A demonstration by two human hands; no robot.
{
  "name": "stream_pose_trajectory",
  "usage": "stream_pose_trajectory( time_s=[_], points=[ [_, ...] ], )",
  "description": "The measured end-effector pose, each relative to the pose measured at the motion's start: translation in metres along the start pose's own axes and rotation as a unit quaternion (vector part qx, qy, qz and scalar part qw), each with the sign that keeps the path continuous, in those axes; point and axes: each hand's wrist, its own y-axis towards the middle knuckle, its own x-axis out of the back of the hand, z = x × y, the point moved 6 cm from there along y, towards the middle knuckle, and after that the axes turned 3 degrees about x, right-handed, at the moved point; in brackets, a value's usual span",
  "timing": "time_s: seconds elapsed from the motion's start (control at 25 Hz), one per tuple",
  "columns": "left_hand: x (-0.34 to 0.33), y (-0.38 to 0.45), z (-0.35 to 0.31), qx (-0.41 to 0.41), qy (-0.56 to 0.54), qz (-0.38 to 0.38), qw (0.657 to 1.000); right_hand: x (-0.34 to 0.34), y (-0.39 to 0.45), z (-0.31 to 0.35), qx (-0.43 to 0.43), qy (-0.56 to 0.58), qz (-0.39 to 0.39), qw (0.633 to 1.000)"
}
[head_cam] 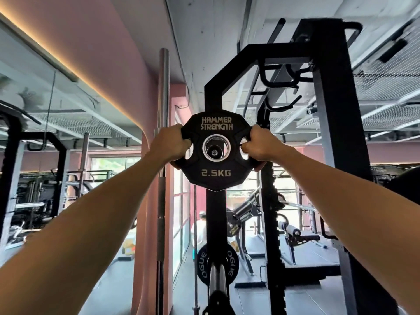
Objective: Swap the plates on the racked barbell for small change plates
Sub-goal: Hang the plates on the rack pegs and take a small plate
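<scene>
A small black 2.5 kg change plate [216,172], marked Hammer Strength, is held up at arm's length in front of a black rack upright [216,212]. A steel peg end [214,152] shows through its centre hole. My left hand [169,144] grips the plate's left handle slot and my right hand [258,144] grips the right one, fingers curled through the openings. Below, the racked barbell's sleeve [217,280] points toward me with a black Rogue plate [231,267] on it.
A tall black power rack post [327,155] stands to the right. A bare steel barbell [162,178] is stored upright on the left beside a pink wall [145,87]. Benches and machines fill the floor behind, and a person [200,226] is in the distance.
</scene>
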Motion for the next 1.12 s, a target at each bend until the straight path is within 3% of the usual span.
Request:
stream_pose_trajectory(
  time_s=[0.2,0.36,0.72,1.12],
  points=[
    [-0.042,0.028,0.019,-0.011,-0.019,0.008,1.000,-0.031,0.035,-0.024,-0.006,-0.048,-0.013,0.999],
    [-0.089,0.056,0.042,-0.006,-0.017,0.013,1.000,-0.060,0.063,-0.050,-0.028,0.010,-0.004,1.000],
    [-0.182,0.094,0.074,0.039,-0.032,0.021,0.998,-0.116,0.123,-0.113,-0.049,0.005,-0.021,0.999],
    [-0.237,0.115,0.094,0.056,-0.038,0.038,0.997,-0.159,0.158,-0.155,-0.074,-0.011,-0.019,0.997]
  ],
)
